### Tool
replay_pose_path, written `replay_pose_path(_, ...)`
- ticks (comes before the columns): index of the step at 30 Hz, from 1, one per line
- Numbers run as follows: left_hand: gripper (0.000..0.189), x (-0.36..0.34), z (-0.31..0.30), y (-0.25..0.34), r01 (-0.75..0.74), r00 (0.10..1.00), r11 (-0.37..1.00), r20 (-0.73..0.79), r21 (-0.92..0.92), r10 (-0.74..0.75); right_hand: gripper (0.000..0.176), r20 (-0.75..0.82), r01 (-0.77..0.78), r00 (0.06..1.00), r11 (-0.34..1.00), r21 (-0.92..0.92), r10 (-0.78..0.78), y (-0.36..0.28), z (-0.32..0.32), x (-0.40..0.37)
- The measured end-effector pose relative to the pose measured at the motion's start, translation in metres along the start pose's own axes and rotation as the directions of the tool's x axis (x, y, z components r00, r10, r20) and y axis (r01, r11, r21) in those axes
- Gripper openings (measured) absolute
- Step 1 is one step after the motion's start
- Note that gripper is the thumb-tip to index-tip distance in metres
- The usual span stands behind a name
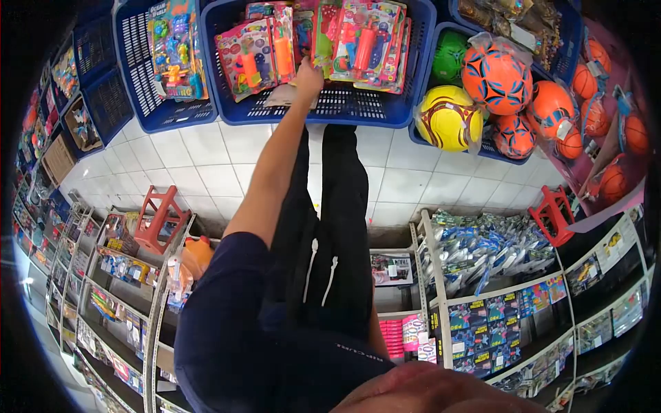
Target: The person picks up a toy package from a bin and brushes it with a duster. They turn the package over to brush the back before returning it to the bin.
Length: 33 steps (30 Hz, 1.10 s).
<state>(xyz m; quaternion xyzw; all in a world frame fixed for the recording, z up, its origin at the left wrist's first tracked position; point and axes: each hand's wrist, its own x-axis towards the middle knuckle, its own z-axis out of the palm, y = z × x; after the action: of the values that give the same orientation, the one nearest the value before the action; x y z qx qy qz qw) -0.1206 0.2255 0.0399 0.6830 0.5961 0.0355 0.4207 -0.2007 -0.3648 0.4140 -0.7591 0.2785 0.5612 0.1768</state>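
Observation:
My left hand [309, 79] reaches into a blue basket [323, 115] of carded toys. Its fingers look closed at the lower edge of the packs, between a pink pack with an orange tube [283, 51] and a green-and-pink pack [322, 41]. What they grip, if anything, is too small to make out. Just below the hand lies a pale, crumpled plastic piece [281, 96]. More pink packs [363, 48] stand at the basket's right side. My right hand is out of view; only a sliver of that arm shows beside my body.
A second blue basket [141, 103] with sea-animal toys [177, 48] stands left. On the right are a yellow ball [449, 118] and orange balls [497, 74]. Red stools [160, 219] and stocked shelves [441, 275] lie along the lower part, beyond the tiled floor [406, 155].

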Motion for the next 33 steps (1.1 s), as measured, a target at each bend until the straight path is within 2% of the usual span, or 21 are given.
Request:
replay_pose_path(1,0.056,0.008,0.009,0.006,0.18,0.979,0.982,-0.103,0.047,-0.175,0.029,-0.001,-0.001,1.0,1.0,-0.004,0.001,0.0,-0.001,0.0)
replay_pose_path(2,0.074,0.02,0.013,0.008,0.389,0.919,0.918,0.036,0.077,-0.393,0.029,-0.005,-0.003,1.0,1.0,-0.007,0.003,0.001,-0.003,0.001)
replay_pose_path(3,0.074,0.026,0.016,0.009,0.4,0.914,0.906,0.013,0.14,-0.405,0.029,-0.01,-0.005,1.0,1.0,-0.012,0.005,0.003,-0.005,0.001)
replay_pose_path(6,0.061,0.028,0.009,0.012,0.34,0.939,0.936,0.02,0.091,-0.343,0.028,-0.022,0.003,1.0,1.0,-0.015,-0.004,0.006,-0.005,-0.002)
replay_pose_path(9,0.047,0.035,0.006,-0.003,0.259,0.95,0.96,0.152,0.103,-0.272,0.028,-0.018,0.046,0.999,0.999,-0.017,-0.047,0.005,0.0,0.001)
replay_pose_path(12,0.034,0.01,-0.032,0.026,0.03,0.992,0.987,0.127,-0.161,-0.01,0.027,-0.015,0.13,0.991,0.991,-0.036,-0.13,-0.002,0.003,0.013)
replay_pose_path(14,0.03,-0.009,-0.058,0.045,-0.03,0.999,1.0,-0.011,-0.003,0.03,0.027,-0.009,0.215,0.976,0.975,-0.058,-0.216,-0.013,0.006,0.025)
replay_pose_path(15,0.032,-0.008,-0.063,0.028,0.043,0.984,0.999,0.172,-0.009,-0.04,0.027,-0.008,0.279,0.96,0.957,-0.078,-0.281,-0.02,0.009,0.035)
replay_pose_path(16,0.038,-0.039,-0.105,0.072,0.005,0.994,0.997,0.11,0.073,-0.013,0.027,-0.009,0.356,0.933,0.929,-0.1,-0.359,-0.028,0.017,0.051)
replay_pose_path(17,0.052,-0.044,-0.119,0.068,-0.113,0.977,0.958,0.207,0.262,0.059,0.027,-0.021,0.431,0.9,0.895,-0.114,-0.435,-0.038,0.027,0.07)
replay_pose_path(18,0.058,-0.051,-0.125,0.058,-0.237,0.964,0.918,-0.04,0.318,0.263,0.027,-0.058,0.492,0.86,0.853,-0.171,-0.508,-0.05,0.036,0.085)
replay_pose_path(19,0.06,-0.074,-0.164,0.089,-0.227,0.974,0.922,0.062,0.313,0.219,0.026,-0.098,0.555,0.799,0.79,-0.261,-0.593,-0.055,0.049,0.111)
replay_pose_path(20,0.05,-0.085,-0.19,0.105,-0.202,0.975,0.924,0.159,0.325,0.157,0.021,-0.245,0.408,0.866,0.9,-0.155,-0.436,-0.129,0.055,0.032)
replay_pose_path(21,0.036,-0.115,-0.232,0.15,-0.255,0.946,0.964,0.223,0.068,0.235,0.024,-0.245,0.292,0.928,0.956,0.011,-0.281,-0.142,0.058,0.037)
replay_pose_path(23,0.037,-0.158,-0.282,0.186,-0.331,0.924,0.942,0.222,0.062,0.311,0.025,-0.448,0.673,0.612,0.727,-0.139,-0.652,-0.088,0.068,0.153)
replay_pose_path(25,0.035,-0.187,-0.326,0.207,-0.529,0.76,0.848,0.422,-0.041,0.494,0.021,-0.197,0.552,0.833,0.804,0.223,-0.517,-0.166,0.057,0.048)
replay_pose_path(26,0.035,-0.209,-0.355,0.226,-0.568,0.674,0.817,0.512,-0.104,0.534,0.022,-0.171,0.56,0.826,0.749,0.355,-0.537,-0.191,0.059,0.011)
replay_pose_path(27,0.035,-0.228,-0.371,0.233,-0.587,0.662,0.803,0.508,-0.105,0.551,0.023,-0.148,0.552,0.816,0.68,0.483,-0.559,-0.205,0.062,-0.014)
replay_pose_path(28,0.036,-0.244,-0.381,0.237,-0.681,0.54,0.718,0.562,-0.148,0.627,0.023,-0.163,0.564,0.807,0.658,0.498,-0.567,-0.21,0.068,-0.027)
replay_pose_path(30,0.036,-0.283,-0.404,0.255,-0.769,0.301,0.594,0.684,-0.238,0.664,0.026,-0.415,0.73,0.67,0.445,0.519,-0.615,-0.206,0.073,-0.049)
replay_pose_path(33,0.035,-0.343,-0.412,0.269,-0.758,-0.034,0.524,0.826,-0.388,0.562,0.038,-0.591,0.87,0.493,0.384,0.31,-0.639,-0.174,0.075,-0.1)
